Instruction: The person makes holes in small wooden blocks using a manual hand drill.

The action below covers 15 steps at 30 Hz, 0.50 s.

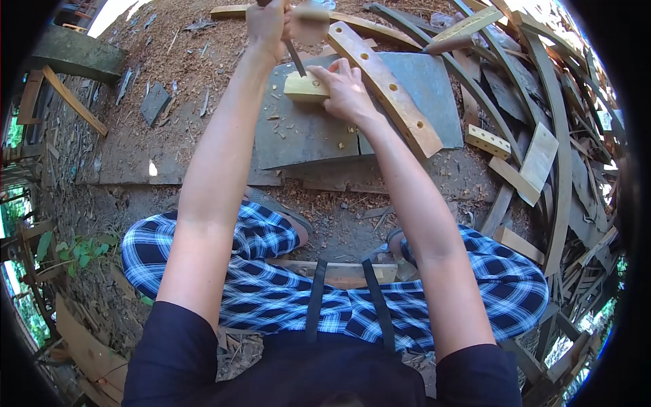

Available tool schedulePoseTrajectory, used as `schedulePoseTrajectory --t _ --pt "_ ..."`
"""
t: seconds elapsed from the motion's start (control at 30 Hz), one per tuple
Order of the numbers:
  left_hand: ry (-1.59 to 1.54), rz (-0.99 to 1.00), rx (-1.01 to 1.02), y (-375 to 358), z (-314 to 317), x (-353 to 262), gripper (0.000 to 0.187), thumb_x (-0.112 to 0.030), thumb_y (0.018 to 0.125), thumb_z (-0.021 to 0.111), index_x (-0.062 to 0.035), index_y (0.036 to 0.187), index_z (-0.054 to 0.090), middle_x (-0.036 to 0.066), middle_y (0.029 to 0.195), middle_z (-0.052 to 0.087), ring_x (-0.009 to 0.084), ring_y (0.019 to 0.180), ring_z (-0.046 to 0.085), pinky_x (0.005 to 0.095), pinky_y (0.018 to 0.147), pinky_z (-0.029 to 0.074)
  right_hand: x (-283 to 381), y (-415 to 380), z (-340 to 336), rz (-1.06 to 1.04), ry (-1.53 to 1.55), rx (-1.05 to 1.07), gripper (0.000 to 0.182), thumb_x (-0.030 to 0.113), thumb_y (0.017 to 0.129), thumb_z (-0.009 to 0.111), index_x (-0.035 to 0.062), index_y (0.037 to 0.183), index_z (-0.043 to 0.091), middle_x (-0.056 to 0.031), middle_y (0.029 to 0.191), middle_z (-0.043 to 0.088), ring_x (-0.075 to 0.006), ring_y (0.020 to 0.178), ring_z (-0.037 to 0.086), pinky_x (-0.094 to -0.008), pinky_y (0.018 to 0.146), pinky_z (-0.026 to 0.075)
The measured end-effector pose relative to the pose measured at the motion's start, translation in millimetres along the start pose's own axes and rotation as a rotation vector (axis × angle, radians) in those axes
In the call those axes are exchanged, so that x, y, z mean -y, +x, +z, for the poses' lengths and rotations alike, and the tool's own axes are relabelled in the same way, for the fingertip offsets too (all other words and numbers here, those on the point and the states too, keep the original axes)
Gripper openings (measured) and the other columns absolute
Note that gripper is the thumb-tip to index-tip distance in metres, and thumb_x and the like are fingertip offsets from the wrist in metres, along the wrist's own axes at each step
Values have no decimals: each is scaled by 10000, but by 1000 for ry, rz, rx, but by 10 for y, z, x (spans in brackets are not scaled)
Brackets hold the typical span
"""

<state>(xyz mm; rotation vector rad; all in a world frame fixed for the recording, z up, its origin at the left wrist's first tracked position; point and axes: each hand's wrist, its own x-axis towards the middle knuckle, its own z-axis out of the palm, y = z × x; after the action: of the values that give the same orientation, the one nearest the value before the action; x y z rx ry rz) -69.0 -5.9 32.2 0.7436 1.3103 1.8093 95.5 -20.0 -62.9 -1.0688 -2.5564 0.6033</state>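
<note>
My left hand (268,28) is closed around the handle of a chisel-like tool (296,60), whose blade slants down to a small pale wood block (305,88). The fingers of my right hand (344,91) press on the right end of that block, which lies on a grey board (298,132). Just right of my right hand, a long wooden bar (390,88) with several round holes lies diagonally across the board. A blurred light-brown shape (311,24) is beside my left hand. Small wood chips lie around the block.
On the right are a small block with several holes (488,141), a pale plank (539,163) and a heap of long wood strips (559,136). A wooden-handled tool (451,45) lies at the upper right. A dark flat piece (156,104) and a concrete beam (78,54) are at the left.
</note>
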Motion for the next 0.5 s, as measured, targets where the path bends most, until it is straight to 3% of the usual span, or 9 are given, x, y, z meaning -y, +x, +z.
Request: schedulePoseTrajectory --t 0.07,0.2,0.5 --pt "25 2 68 -109 47 23 421 -245 925 627 -172 589 384 -60 448 324 69 345 294 254 341 226 -81 60 42 -5 63 7 607 20 731 640 215 1295 529 -113 1182 523 -347 1096 518 -428 972 458" --pt "-100 14 8 -87 48 125 449 -269 940 603 -169 567 375 -60 431 301 76 323 276 260 330 218 -147 12 7 -46 188 25 602 -6 736 614 198 1295 524 -110 1211 521 -345 1147 521 -417 994 454" --pt "-50 -4 0 -43 72 161 459 -274 941 599 -165 553 379 -62 427 296 76 318 272 257 327 215 -118 2 -36 5 207 67 628 -17 746 616 218 1318 506 -98 1217 517 -313 1190 520 -412 999 462"
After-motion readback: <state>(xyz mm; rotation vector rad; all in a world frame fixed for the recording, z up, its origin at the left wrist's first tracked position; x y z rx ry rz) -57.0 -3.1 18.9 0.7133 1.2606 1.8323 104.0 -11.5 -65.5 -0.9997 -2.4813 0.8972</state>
